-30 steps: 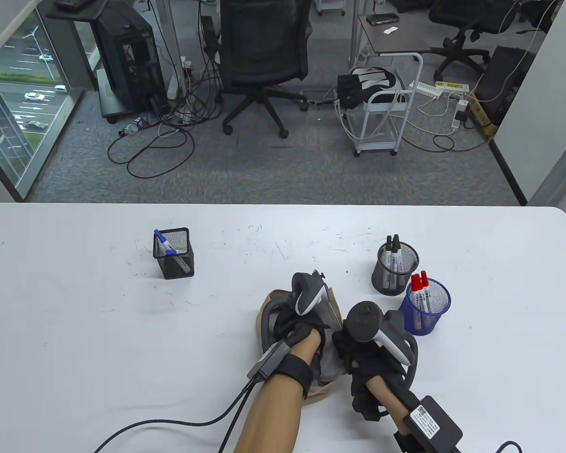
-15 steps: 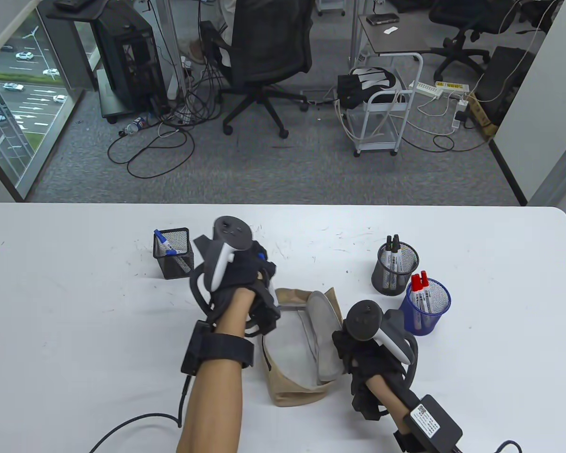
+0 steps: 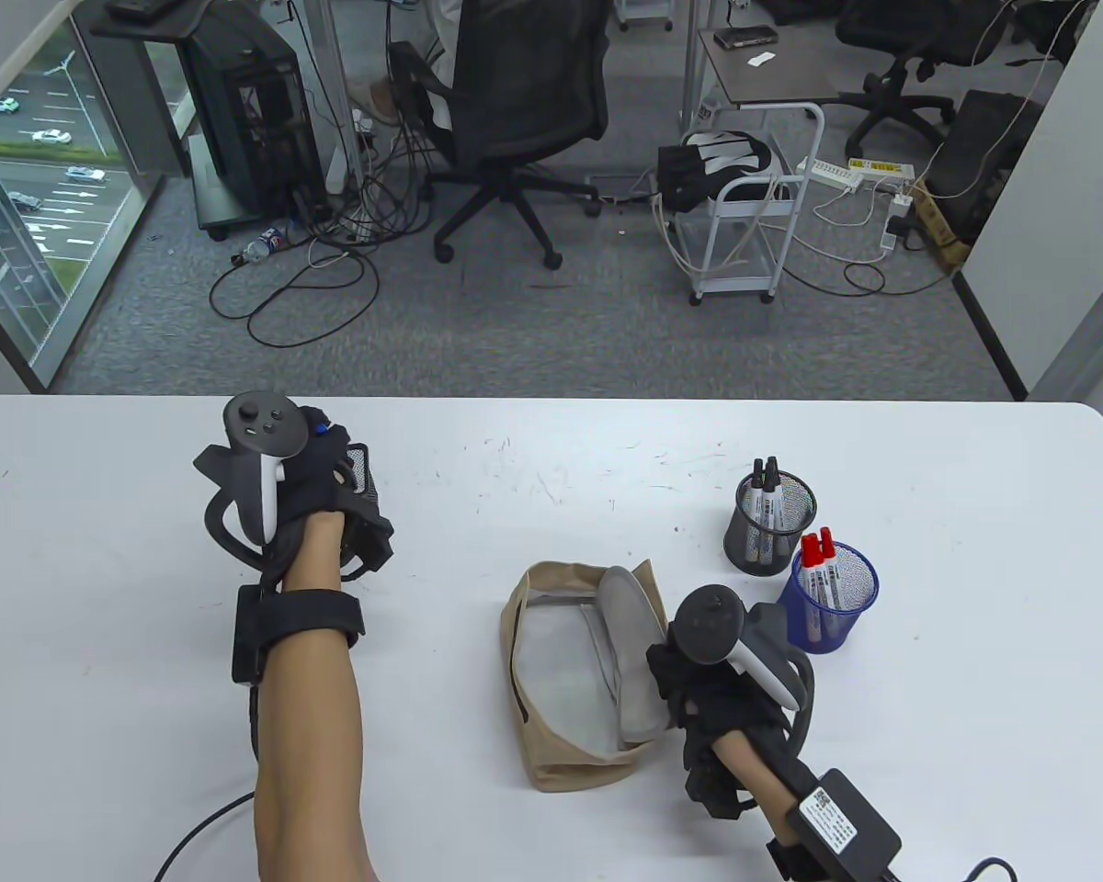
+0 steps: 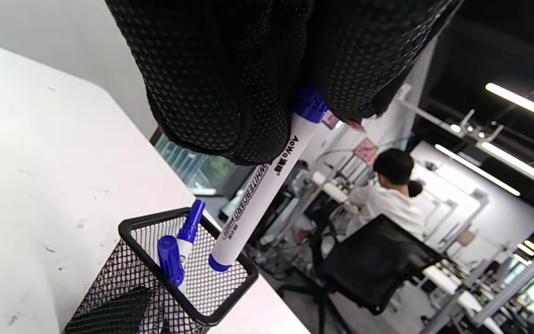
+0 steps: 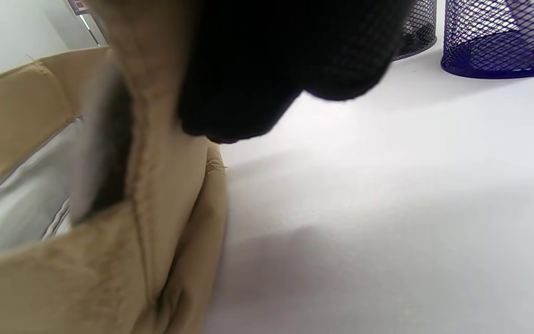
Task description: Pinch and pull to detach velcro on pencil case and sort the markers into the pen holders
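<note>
My left hand (image 3: 317, 459) pinches a blue whiteboard marker (image 4: 262, 185) by its cap end. The marker hangs tip-down just over the square black mesh holder (image 4: 188, 278), which has two blue markers (image 4: 174, 253) in it. From the table view my hand covers most of that holder (image 3: 360, 469). The tan pencil case (image 3: 570, 680) lies open in the middle, grey lining showing. My right hand (image 3: 676, 675) grips its flap (image 5: 155, 195) at the right edge, with gloved fingers (image 5: 271, 60) over the fabric.
A round black mesh holder (image 3: 770, 522) with black markers and a blue mesh holder (image 3: 832, 595) with red markers stand just right of the case. Cables trail off the table's front edge. Beyond the far edge are office chairs and a person seated.
My left hand came out of the case with a blue marker and moved left and away to the square holder. The right hand and the case stayed put.
</note>
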Demonstrator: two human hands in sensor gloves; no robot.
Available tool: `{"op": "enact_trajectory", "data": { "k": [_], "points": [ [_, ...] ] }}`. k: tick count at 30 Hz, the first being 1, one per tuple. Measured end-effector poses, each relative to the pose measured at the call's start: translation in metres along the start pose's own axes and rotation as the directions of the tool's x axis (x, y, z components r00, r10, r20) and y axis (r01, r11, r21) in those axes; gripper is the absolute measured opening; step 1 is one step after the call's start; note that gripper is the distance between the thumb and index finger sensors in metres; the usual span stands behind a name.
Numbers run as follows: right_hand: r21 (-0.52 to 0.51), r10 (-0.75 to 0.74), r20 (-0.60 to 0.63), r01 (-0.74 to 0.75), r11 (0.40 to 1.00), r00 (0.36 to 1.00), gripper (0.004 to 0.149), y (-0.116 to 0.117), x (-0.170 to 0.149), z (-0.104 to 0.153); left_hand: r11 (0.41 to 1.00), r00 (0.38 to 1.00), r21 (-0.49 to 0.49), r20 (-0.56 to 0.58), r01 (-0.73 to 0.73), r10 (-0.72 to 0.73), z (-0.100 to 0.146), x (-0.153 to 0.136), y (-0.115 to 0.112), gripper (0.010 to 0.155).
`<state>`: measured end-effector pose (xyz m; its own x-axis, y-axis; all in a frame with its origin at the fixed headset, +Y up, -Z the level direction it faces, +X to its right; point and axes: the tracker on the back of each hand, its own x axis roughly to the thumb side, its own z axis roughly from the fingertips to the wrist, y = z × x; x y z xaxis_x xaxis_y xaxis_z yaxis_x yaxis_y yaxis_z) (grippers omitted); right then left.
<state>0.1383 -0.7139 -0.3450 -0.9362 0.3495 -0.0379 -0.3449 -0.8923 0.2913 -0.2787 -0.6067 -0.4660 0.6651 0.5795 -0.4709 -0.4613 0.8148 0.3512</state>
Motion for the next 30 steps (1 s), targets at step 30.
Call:
{"op": "enact_trajectory", "data": {
  "k": [30],
  "points": [
    [0.001, 0.046, 0.027, -0.046, 0.999, 0.999, 0.064, -0.002, 0.012, 0.011, 0.854, 0.694, -0.002, 0.584, 0.520, -0.421, 0.198, -0.044, -0.058, 0.076]
  ]
}}
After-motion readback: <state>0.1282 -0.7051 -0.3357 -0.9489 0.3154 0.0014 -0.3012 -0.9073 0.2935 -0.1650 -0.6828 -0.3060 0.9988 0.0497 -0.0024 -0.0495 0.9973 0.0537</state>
